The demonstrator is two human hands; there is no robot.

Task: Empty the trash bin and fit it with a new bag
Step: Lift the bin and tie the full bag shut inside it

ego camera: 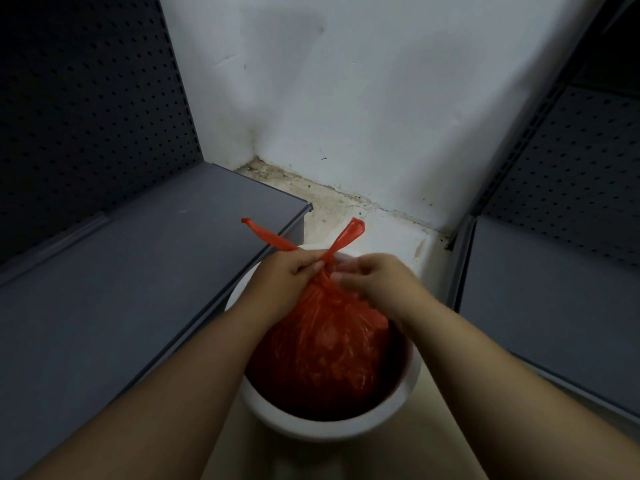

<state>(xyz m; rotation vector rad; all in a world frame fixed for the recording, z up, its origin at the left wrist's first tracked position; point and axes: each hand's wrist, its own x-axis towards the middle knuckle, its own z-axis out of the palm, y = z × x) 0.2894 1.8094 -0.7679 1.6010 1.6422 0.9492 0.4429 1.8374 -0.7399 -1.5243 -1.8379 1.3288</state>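
Note:
A round white trash bin (332, 422) stands on the floor between two shelf units. Inside it sits a full red plastic bag (325, 355), gathered at the top into a neck. Two twisted red handle ends (348, 235) stick up and cross above the neck. My left hand (292, 271) pinches the bag's neck from the left. On the neck's right side my right hand (372, 277) is blurred, its fingers curled on the bag's plastic.
A grey shelf (138, 271) with a dark pegboard back runs along the left, its corner close to the bin. Another grey shelf (561, 299) is on the right. A stained white wall (363, 98) and dirty floor corner (311, 192) lie behind the bin.

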